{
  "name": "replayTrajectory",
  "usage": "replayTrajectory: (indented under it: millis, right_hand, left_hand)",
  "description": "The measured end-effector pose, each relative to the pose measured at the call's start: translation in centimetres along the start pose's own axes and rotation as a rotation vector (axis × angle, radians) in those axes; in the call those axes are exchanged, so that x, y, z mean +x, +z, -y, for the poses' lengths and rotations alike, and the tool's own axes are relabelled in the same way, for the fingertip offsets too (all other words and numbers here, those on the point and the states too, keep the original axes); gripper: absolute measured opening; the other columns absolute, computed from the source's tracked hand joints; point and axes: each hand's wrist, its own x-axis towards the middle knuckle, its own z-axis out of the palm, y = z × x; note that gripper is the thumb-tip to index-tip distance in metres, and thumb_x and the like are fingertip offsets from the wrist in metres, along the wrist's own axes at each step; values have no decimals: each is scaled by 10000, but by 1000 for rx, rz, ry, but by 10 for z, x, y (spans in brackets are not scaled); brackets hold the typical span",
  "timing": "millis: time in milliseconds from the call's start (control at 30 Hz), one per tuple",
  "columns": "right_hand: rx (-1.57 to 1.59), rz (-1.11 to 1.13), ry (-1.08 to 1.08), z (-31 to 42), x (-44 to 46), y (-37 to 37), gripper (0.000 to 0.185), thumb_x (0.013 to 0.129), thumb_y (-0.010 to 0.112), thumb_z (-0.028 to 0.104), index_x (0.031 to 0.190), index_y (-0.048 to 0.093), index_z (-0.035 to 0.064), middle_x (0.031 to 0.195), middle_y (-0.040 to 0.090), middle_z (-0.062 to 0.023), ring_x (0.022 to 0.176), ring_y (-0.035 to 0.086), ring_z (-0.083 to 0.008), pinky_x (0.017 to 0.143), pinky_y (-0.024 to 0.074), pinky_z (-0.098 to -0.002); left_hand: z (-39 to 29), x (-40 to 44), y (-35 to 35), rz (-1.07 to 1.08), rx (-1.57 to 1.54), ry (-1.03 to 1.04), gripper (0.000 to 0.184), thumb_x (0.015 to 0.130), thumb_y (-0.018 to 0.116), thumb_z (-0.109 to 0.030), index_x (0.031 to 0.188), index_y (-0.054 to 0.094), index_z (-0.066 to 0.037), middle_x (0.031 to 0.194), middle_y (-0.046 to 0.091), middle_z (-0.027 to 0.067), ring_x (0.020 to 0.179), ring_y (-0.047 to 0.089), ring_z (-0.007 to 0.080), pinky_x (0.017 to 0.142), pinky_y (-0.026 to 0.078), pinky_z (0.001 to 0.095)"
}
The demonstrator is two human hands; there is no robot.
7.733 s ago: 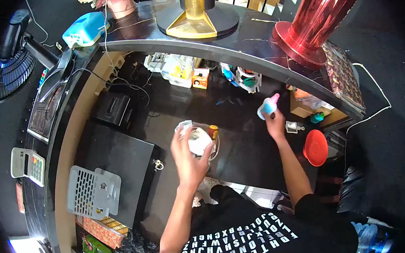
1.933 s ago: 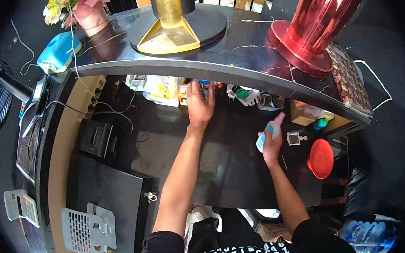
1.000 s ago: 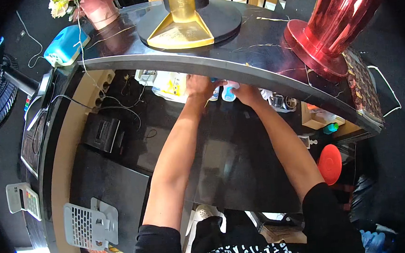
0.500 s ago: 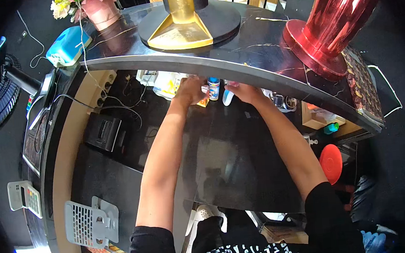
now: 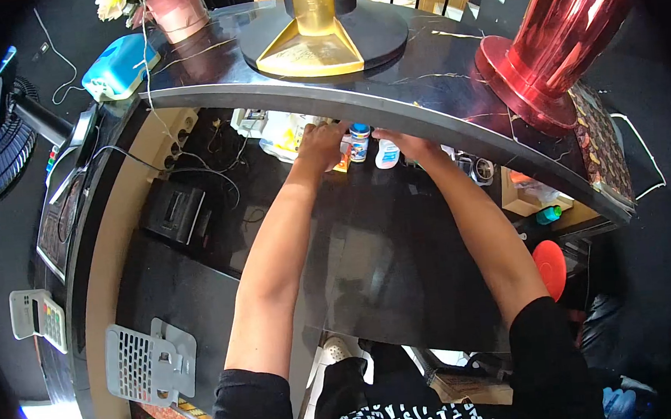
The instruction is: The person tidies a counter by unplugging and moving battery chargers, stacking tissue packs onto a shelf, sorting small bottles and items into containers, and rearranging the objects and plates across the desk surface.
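Under the raised counter, my left hand (image 5: 321, 143) is closed at the orange box (image 5: 343, 159), beside the clear container with yellow contents (image 5: 280, 138); what its fingers grip is hidden. A blue can (image 5: 360, 142) stands between my two hands. My right hand (image 5: 410, 143) reaches to the top of a white and light-blue bottle (image 5: 387, 154), its fingertips partly under the counter edge, so its grip cannot be made out.
The raised counter (image 5: 436, 93) curves above both hands, bearing a gold-and-black stand (image 5: 313, 51) and a red stand (image 5: 528, 71). A black device (image 5: 174, 211) and grey laptop stand (image 5: 140, 363) are at left. A red bowl (image 5: 549, 270) lies right of my right arm.
The bottle went from the right of the desk to beside the blue can with my right hand. My left hand has shifted slightly near the orange box. The bottle now stands more upright.
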Motion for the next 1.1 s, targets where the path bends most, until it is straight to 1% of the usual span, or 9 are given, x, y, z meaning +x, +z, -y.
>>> replayTrajectory:
  millis: [67, 167, 267, 467, 567, 767, 867, 967, 1100]
  right_hand:
    - [21, 127, 154, 0, 4, -4, 496, 836, 720, 392, 1203, 616, 75, 1191, 632, -165, 1134, 579, -317, 948, 445, -423]
    - [-264, 455, 286, 1, 13, -13, 528, 854, 677, 443, 1240, 595, 93, 1249, 603, -170, 1197, 539, -323, 1005, 408, -432]
    - [-243, 309, 316, -5, 8, -8, 509, 871, 658, 427, 1247, 590, 91, 1263, 597, -168, 1205, 534, -334, 1018, 406, -425]
    - [-72, 134, 185, -45, -2, 18, 520, 854, 685, 403, 1254, 583, 87, 1250, 602, -169, 1193, 539, -337, 998, 417, -421]
    - [-82, 333, 307, -3, 6, -9, 550, 837, 702, 413, 1256, 581, 78, 1228, 612, -170, 1171, 553, -333, 981, 425, -422]
    - [-31, 271, 175, 11, 18, 6, 567, 803, 722, 422, 1228, 596, 70, 1207, 624, -183, 1141, 569, -352, 970, 433, -425]
    - [-173, 263, 195, 26, 24, 12, 570, 799, 720, 426, 1226, 598, 68, 1211, 622, -190, 1150, 563, -360, 981, 426, -433]
    - [-125, 335, 192, 18, 33, 14, 528, 832, 690, 406, 1228, 597, 68, 1230, 614, -185, 1168, 552, -358, 995, 418, -439]
    - [-194, 430, 172, 21, 33, 6, 505, 863, 657, 417, 1222, 601, 66, 1230, 615, -185, 1154, 559, -355, 1002, 415, -443]
  left_hand:
    - [2, -1, 5, -83, 9, 53, 479, 832, 702, -242, 1263, 513, -150, 1127, 671, 103, 1121, 608, 281, 946, 412, 453]
    - [0, 0, 0, -19, -19, 43, 460, 833, 699, -241, 1243, 519, -133, 1121, 672, 105, 1133, 600, 280, 952, 407, 455]
    - [1, 4, 7, -43, -28, 31, 417, 842, 682, -254, 1210, 533, -125, 1113, 674, 102, 1144, 593, 279, 953, 407, 453]
    - [2, 1, 12, -101, -96, 36, 427, 846, 663, -244, 1237, 534, -132, 1146, 664, 102, 1166, 576, 282, 972, 400, 455]
    - [2, -2, 14, -140, -90, 46, 451, 852, 657, -230, 1274, 525, -140, 1196, 644, 103, 1195, 555, 274, 985, 390, 449]
    - [3, 0, 8, -79, -88, 75, 502, 805, 720, -229, 1265, 537, -144, 1221, 632, 106, 1215, 539, 278, 1002, 375, 435]
    - [4, 1, 11, -62, -99, 84, 551, 750, 772, -256, 1239, 545, -140, 1221, 629, 122, 1209, 541, 292, 1003, 378, 436]
    - [6, 5, 6, -37, -82, 70, 531, 733, 774, -239, 1214, 584, -117, 1246, 605, 136, 1266, 489, 314, 1094, 299, 463]
    - [5, 3, -7, 1, 46, 126, 557, 736, 766, -202, 1256, 584, -116, 1266, 592, 151, 1275, 483, 315, 1114, 299, 440]
